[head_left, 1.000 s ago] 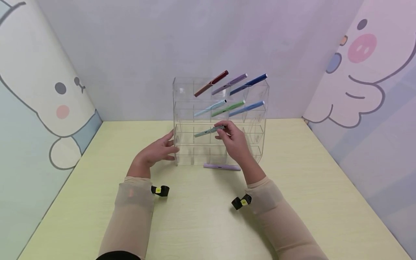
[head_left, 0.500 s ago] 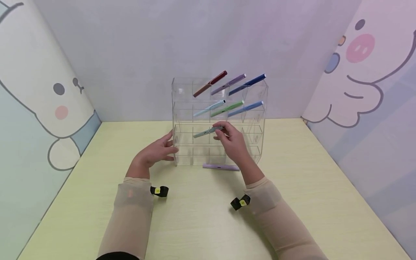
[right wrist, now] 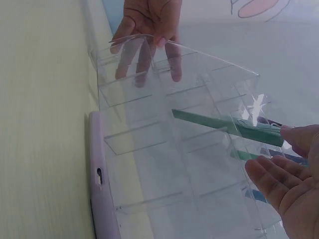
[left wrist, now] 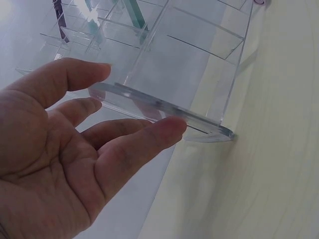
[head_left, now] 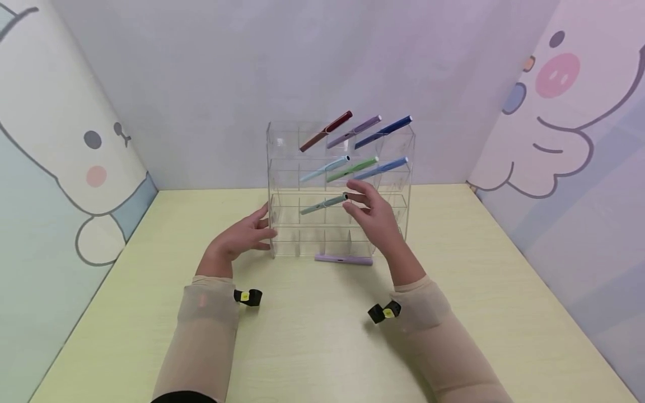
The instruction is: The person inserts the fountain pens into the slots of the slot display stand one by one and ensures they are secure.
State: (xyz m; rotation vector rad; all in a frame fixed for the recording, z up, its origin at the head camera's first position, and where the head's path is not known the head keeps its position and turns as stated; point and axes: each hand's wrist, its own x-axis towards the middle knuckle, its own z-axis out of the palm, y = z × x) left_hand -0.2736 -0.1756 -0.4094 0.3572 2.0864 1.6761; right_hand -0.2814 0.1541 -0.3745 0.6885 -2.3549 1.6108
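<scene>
A clear acrylic pen rack [head_left: 312,234] with stepped tiers stands on the table. My left hand [head_left: 243,232] holds its left side panel; in the left wrist view the thumb meets the panel's edge and the fingers bend past it. A grey-green pen [head_left: 323,204] leans in the third tier from the top. Around its capped end my right hand [head_left: 374,215] has thumb and fingers spread, not gripping it; in the right wrist view the thumb [right wrist: 299,139] is at the pen's tip, contact unclear. A lilac pen [head_left: 344,259] lies flat before the rack.
Dark red [head_left: 326,131], purple [head_left: 354,131] and dark blue pens [head_left: 384,132] lean in the top tier. Below them lean light blue [head_left: 325,168], green [head_left: 353,169] and blue pens [head_left: 381,168]. A pale wall [head_left: 201,84] rises behind the table [head_left: 302,336].
My right hand has let go of the grey-green pen, its fingers parting and the hand shifting slightly right. The pen stays in the third tier. My left hand has kept its place.
</scene>
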